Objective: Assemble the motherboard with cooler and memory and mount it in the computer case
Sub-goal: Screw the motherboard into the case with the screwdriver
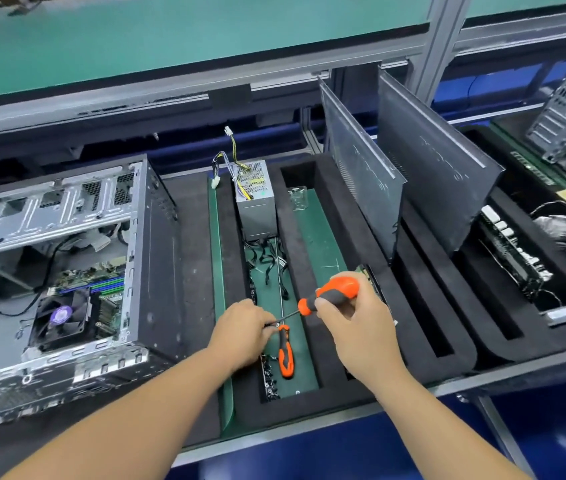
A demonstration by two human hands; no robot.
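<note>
- Your right hand (354, 317) grips the screwdriver (330, 296) by its orange-and-grey handle, fingers wrapped round it.
- Your left hand (241, 332) has fingertips pinched together at the tip of the shaft, likely seating a screw; too small to confirm.
- The motherboard (101, 282), with its cooler (63, 318), lies inside the steel computer case (66, 271) to your left.
- Judged: board stiff but fragile; hold by edges. Case heavy, with sharp sheet-metal edges.
- A second screwdriver (285, 353) lies in the foam tray (323, 386).
</note>
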